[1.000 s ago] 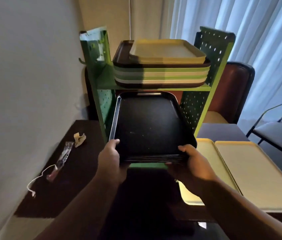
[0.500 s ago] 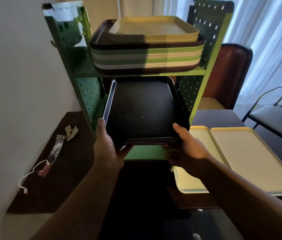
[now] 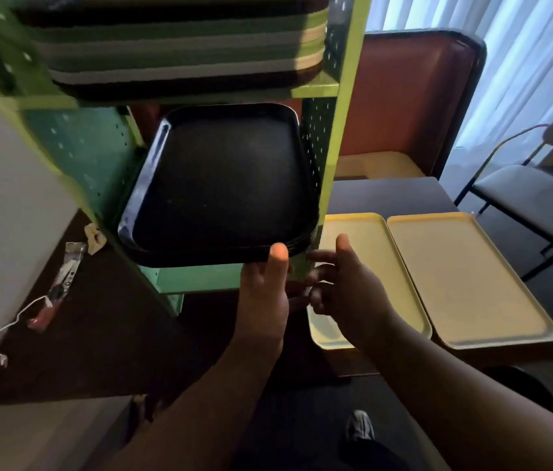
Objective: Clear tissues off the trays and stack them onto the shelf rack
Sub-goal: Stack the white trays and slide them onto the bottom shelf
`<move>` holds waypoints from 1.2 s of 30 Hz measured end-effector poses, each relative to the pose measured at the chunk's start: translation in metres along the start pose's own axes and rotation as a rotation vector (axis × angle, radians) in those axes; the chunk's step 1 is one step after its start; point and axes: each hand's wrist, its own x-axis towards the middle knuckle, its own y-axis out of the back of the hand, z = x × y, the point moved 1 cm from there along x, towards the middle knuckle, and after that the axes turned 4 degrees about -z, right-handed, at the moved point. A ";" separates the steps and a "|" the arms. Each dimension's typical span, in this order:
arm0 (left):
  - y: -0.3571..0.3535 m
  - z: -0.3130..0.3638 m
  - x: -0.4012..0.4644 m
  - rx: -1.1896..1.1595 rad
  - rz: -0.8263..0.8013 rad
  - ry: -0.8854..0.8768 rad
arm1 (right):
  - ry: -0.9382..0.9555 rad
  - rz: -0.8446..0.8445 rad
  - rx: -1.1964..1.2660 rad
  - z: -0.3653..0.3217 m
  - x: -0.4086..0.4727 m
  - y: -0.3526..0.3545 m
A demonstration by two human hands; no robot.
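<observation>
A stack of black trays [image 3: 220, 185] lies on the lower shelf of the green perforated shelf rack [image 3: 343, 96]. My left hand [image 3: 263, 290] grips the stack's front rim near its right corner, thumb on top. Just to the right, my right hand [image 3: 346, 287] hangs free of the trays with its fingers spread. On the upper shelf rests a striped stack of trays [image 3: 180, 59]. Two yellow trays [image 3: 465, 277] sit bare, side by side, on the dark table at the right. A crumpled tissue [image 3: 95, 237] sits on the table left of the rack.
A plastic wrapper with a white string [image 3: 64, 283] lies on the dark table [image 3: 98, 334] by the wall. Behind the rack stands a red padded seat [image 3: 411, 96]. A grey chair [image 3: 533, 205] and curtains are at the far right. My shoe [image 3: 358, 428] shows below.
My left hand slid from the tray stack's left front corner to its right front edge. My right hand let go of the stack and opened. The view dropped lower and closer.
</observation>
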 end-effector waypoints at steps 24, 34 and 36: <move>-0.260 -0.238 0.069 0.914 -0.337 0.513 | -0.361 0.956 -0.958 -0.010 0.043 0.463; -0.263 -0.245 0.083 1.081 -0.364 0.519 | -0.352 0.849 -0.795 -0.033 0.046 0.492; -0.260 -0.239 0.080 1.004 -0.322 0.528 | -0.301 0.804 -0.757 -0.045 0.041 0.490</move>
